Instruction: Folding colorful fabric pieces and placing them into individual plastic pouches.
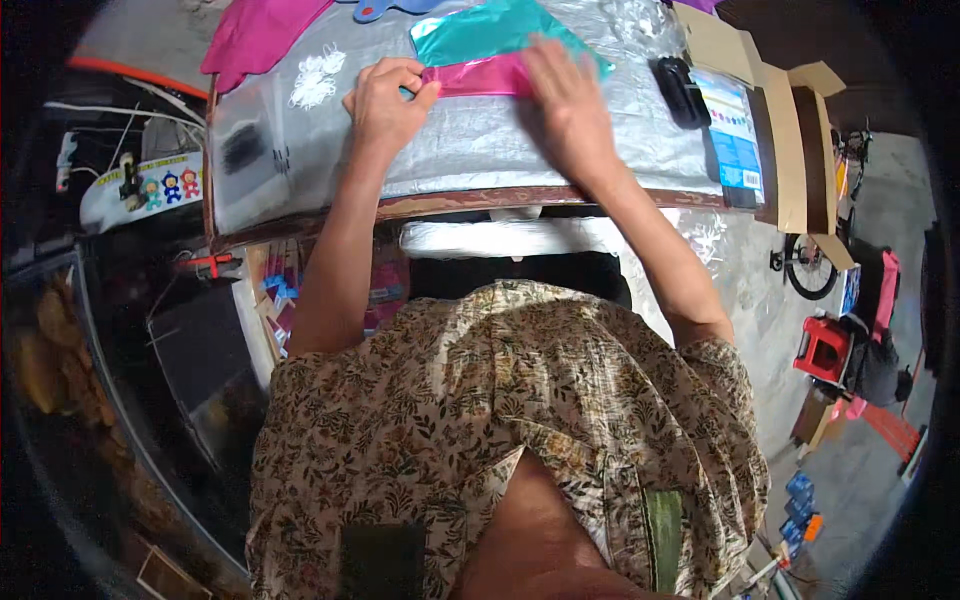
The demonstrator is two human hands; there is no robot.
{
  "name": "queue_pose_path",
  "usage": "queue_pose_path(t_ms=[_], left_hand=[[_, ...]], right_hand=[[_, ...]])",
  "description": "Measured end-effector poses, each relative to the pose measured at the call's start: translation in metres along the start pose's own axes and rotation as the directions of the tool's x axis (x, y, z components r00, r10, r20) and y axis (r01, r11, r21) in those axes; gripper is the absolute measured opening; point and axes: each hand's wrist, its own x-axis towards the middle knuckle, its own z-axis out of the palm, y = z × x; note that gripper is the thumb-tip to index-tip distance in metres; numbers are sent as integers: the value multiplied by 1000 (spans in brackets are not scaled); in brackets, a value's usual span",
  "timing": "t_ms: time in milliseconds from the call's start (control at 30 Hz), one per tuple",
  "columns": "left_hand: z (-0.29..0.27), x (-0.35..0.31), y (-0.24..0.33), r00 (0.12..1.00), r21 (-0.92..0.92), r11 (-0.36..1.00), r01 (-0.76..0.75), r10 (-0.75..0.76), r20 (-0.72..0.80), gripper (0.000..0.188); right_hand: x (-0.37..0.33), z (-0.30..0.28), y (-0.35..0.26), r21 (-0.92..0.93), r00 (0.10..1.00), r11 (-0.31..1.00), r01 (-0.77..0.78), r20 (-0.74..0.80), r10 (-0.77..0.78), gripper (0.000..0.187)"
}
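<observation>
A shiny foil sheet (500, 38), teal with a folded-looking pink strip (475, 78) along its near edge, lies on the table. My left hand (388, 105) is at the strip's left end, fingers curled and thumb pressed in. A small teal bit shows between that thumb and forefinger. Over the strip's right part lies my right hand (570, 105), fingers stretched out and smeared by motion; it hides the strip's right end. Whether the teal and pink parts are one piece I cannot tell for sure.
The table (450, 150) has a silvery cover. On it are a bundle of white string (318, 78), a magenta piece (262, 40), a black object (683, 93) and a blue-and-white package (735, 150). An opened cardboard box (790, 130) stands at the right edge.
</observation>
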Motion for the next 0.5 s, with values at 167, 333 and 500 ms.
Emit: queue_pose_path(t_ms=[167, 333, 500], left_hand=[[1, 0, 4, 999, -15, 999, -36, 36, -32, 21], [-5, -4, 1, 997, -20, 998, -58, 57, -58, 18], [-20, -12, 11, 996, -13, 1000, 16, -17, -91, 12]], right_hand=[[-4, 12, -32, 340, 949, 938, 71, 266, -169, 63], [-15, 3, -13, 271, 943, 958, 90, 286, -170, 69], [-34, -19, 17, 232, 937, 970, 68, 319, -142, 69]])
